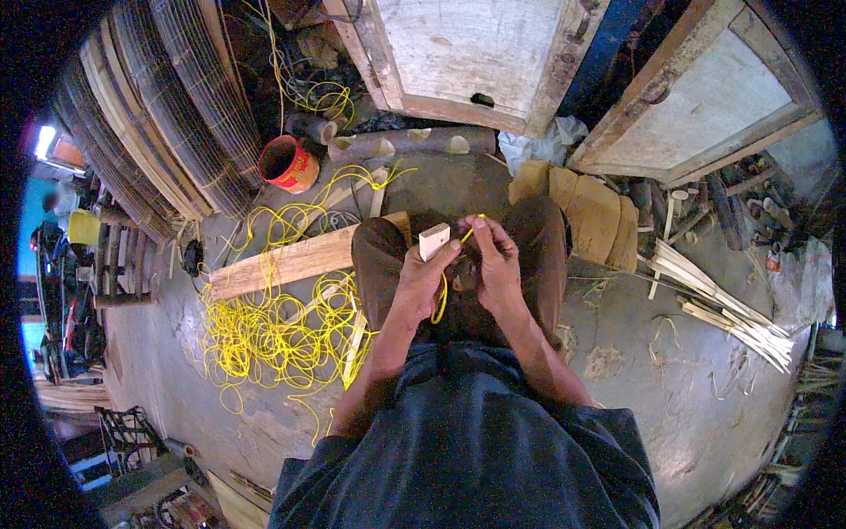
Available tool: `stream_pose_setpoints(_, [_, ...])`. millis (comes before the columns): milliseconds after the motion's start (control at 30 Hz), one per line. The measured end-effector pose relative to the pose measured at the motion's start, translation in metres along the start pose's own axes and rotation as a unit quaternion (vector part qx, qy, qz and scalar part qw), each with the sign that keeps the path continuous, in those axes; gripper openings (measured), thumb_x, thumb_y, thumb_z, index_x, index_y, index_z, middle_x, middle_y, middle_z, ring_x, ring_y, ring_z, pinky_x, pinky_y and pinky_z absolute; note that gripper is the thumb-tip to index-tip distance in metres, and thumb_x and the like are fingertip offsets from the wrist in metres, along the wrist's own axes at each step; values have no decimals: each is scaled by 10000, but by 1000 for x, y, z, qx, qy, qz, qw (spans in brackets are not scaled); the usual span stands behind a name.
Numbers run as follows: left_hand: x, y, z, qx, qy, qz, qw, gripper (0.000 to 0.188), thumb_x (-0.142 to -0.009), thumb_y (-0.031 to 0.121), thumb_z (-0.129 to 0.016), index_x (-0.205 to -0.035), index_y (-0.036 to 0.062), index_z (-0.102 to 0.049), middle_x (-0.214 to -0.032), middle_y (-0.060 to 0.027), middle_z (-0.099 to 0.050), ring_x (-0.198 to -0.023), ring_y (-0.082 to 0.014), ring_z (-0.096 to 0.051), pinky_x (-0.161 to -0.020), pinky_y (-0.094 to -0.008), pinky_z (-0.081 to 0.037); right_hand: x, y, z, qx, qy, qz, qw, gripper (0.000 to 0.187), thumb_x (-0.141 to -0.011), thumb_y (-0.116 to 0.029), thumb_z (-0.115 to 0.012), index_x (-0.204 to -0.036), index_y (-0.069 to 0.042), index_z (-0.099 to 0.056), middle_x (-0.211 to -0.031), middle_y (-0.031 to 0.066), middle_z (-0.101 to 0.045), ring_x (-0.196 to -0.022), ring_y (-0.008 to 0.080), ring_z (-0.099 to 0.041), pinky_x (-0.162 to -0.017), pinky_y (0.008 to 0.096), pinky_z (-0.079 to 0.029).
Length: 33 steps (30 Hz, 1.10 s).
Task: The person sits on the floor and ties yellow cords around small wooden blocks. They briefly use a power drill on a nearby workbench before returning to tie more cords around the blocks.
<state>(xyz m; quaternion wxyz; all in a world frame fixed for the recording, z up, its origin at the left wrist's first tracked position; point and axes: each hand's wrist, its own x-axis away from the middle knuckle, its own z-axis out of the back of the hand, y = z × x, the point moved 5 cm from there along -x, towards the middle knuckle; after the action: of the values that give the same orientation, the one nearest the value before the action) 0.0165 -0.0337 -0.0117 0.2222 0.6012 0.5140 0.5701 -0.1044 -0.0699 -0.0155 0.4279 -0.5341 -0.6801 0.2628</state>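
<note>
Between my knees, my left hand (pixel 432 267) is closed around a short pale wood block (pixel 434 238), whose end sticks up past the fingers. A yellow cord (pixel 442 295) hangs in a loop beneath that hand. My right hand (pixel 494 256) pinches the cord's upper end between thumb and fingers, close to the left thumb. A short stretch of cord spans the two hands. Some fingers of both hands are hidden from above. To the left, a large loose tangle of the same yellow cord (pixel 256 339) lies on the floor.
A wooden plank (pixel 295 258) lies left of my legs, with a red bucket (pixel 289 165) beyond it. Split pale sticks (pixel 718 295) lie at the right. Rolled slatted mats (pixel 167 106) stand far left. Framed panels (pixel 467 53) lean ahead, near folded cardboard (pixel 590 212).
</note>
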Motion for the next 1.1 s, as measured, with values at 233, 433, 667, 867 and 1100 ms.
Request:
stream_pose_setpoints(233, [-2,9,-2,240,-21,23,970,504,-919,575,-400,-976,105,-575,-824,-21,-598,-752,-161,-573,-688,-311,-453,14,-50,-21,409,-84,267,869,184,-900,-119,-581,-1047,-25,-641,-860,94,-645,-804,164,-589,-733,263,-454])
stream_pose_setpoints(433, [3,17,-11,183,15,57,981,636,-869,700,-322,-1027,127,-546,-923,-35,-562,-820,-182,-522,-710,-334,-423,18,-45,-34,403,-81,266,872,178,-832,-81,-628,-1001,-39,-594,-933,145,-633,-853,318,-633,-744,378,-505])
stream_pose_setpoints(667, [14,30,-15,98,7,28,995,699,-849,728,-315,-1074,106,-542,-977,-50,-561,-903,-199,-537,-817,-360,-438,19,-48,-36,434,-95,280,851,153,-828,-94,-631,-962,-25,-609,-964,153,-639,-895,324,-625,-781,383,-497])
stream_pose_setpoints(867, [11,25,-17,133,18,25,991,722,-853,714,-340,-1107,68,-538,-1021,-69,-564,-949,-203,-538,-856,-362,-436,17,-43,-33,412,-83,273,865,142,-830,-89,-632,-940,0,-612,-913,159,-637,-840,295,-629,-744,351,-488])
stream_pose_setpoints(1100, [8,15,-14,124,18,62,990,719,-847,715,-359,-1105,73,-553,-1037,-69,-563,-961,-201,-530,-859,-356,-430,14,-38,-31,423,-78,297,853,120,-832,-72,-624,-924,2,-602,-885,152,-625,-818,285,-622,-731,344,-481])
